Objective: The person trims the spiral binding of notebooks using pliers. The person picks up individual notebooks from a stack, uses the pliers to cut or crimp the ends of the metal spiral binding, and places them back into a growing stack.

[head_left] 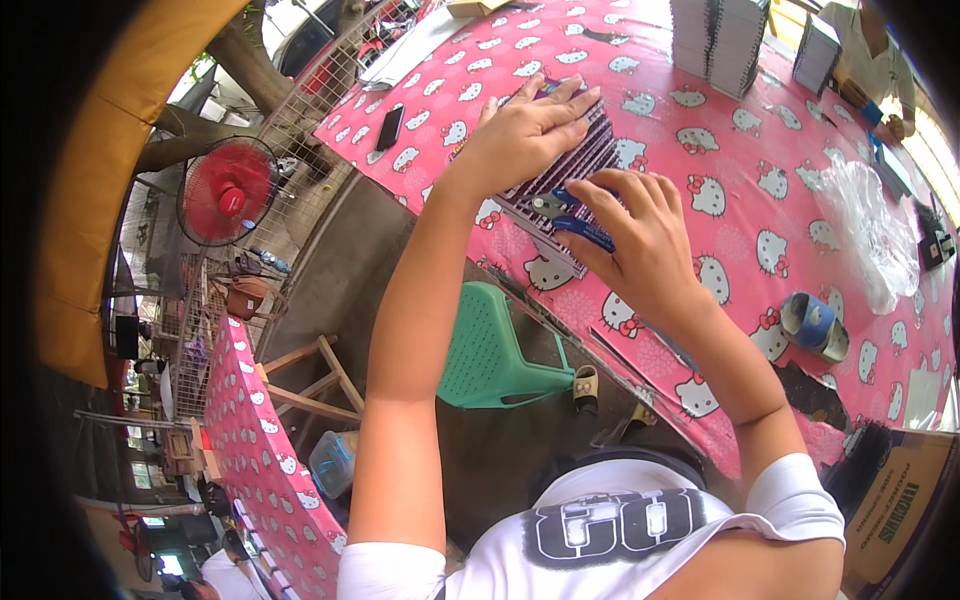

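Note:
A stack of spiral-bound notebooks [597,148] lies on the pink cartoon-print table cover [735,160], their bound edges forming dark and light stripes. My left hand [528,135] rests on top of the stack, fingers stretched out and apart. In my right hand [640,225] is a pair of blue-handled pliers [588,233], gripped between thumb and fingers. Their metal head is at the near side of the stack, by the bindings; whether the jaws touch a wire I cannot tell.
Tall notebook stacks [715,45] stand at the back, near another person [872,60]. A phone [390,128] lies at left, a clear plastic bag [875,235] and a blue-strapped object [815,326] at right. A green stool [495,350] sits below the table edge; a cardboard box [885,550] stands lower right.

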